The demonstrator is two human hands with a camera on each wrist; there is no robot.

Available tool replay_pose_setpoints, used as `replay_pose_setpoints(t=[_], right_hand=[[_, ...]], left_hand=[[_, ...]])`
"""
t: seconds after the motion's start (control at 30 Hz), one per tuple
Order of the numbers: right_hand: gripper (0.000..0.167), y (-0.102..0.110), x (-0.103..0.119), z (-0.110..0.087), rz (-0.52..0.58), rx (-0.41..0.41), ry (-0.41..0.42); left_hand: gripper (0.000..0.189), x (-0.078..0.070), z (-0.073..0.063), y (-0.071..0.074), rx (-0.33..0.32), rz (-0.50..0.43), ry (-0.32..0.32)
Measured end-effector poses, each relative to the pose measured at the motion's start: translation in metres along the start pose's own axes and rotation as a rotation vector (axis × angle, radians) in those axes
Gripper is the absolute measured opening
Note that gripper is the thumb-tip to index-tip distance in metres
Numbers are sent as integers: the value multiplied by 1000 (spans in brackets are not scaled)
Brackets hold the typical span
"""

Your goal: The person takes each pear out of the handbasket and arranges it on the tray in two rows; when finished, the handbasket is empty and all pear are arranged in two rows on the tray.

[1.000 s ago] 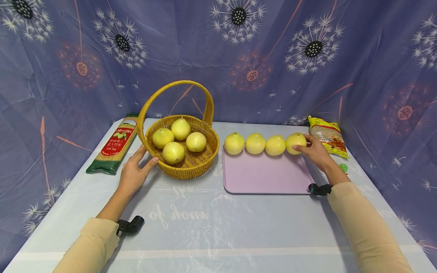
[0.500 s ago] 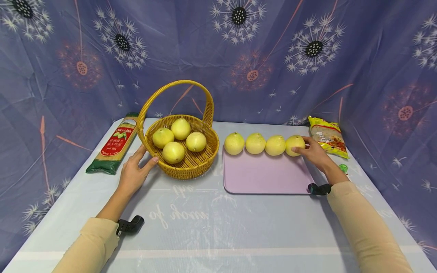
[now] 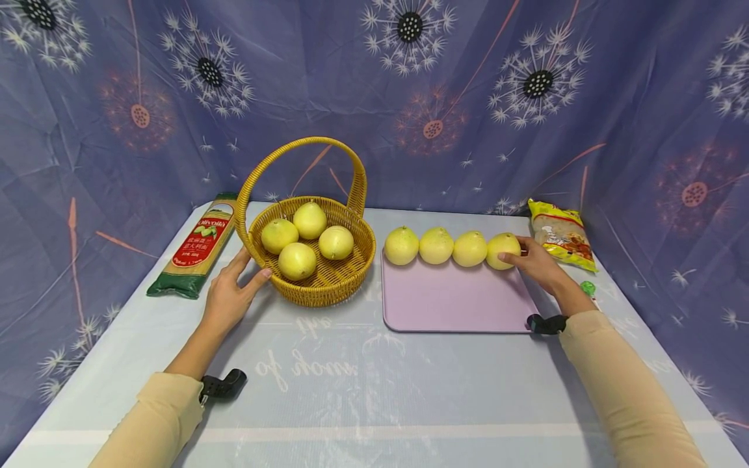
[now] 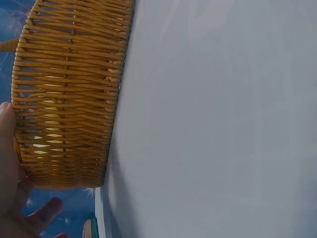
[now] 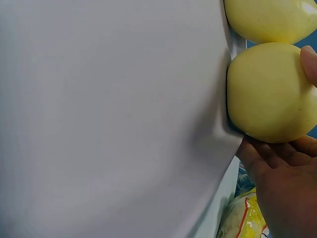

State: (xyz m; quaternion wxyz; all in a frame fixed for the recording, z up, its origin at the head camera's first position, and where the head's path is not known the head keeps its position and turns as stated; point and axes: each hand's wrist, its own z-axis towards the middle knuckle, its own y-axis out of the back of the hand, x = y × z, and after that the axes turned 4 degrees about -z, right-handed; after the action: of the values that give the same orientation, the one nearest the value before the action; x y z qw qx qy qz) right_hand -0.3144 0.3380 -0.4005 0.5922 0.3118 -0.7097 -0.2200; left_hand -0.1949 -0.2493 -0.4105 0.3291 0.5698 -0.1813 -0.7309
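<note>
My right hand (image 3: pixel 539 263) grips the rightmost yellow pomelo (image 3: pixel 503 251), thumb in front and fingers around its right side. That pomelo sits at the end of a row along the far edge of the pink tray (image 3: pixel 456 305), close against the neighbouring pomelo (image 3: pixel 470 249). In the right wrist view the held pomelo (image 5: pixel 272 94) overlaps the tray's rim. My left hand (image 3: pixel 228 296) rests against the left side of the yellow wicker basket (image 3: pixel 318 296), fingers spread and thumb at the rim. Several pomelos, one of them the front pomelo (image 3: pixel 297 262), lie inside the basket.
A red, green and tan spaghetti packet (image 3: pixel 199 250) lies left of the basket. Beyond my right hand is a yellow food packet (image 3: pixel 563 235), with a small green-topped item (image 3: pixel 588 287) near my wrist. A patterned purple curtain (image 3: pixel 374 110) stands behind the table.
My right hand has brought the rightmost pomelo slightly left and down toward the tray. Its neighbours have shifted a little left. My left hand and the basket have stayed in place.
</note>
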Motion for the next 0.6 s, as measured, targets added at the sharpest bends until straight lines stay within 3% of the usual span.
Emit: replay_pose_setpoints(t=[0.6], right_hand=[[101,5,0,-1,-11,-7,22]], left_hand=[[71,0,1,-1,-5,-13,-11]])
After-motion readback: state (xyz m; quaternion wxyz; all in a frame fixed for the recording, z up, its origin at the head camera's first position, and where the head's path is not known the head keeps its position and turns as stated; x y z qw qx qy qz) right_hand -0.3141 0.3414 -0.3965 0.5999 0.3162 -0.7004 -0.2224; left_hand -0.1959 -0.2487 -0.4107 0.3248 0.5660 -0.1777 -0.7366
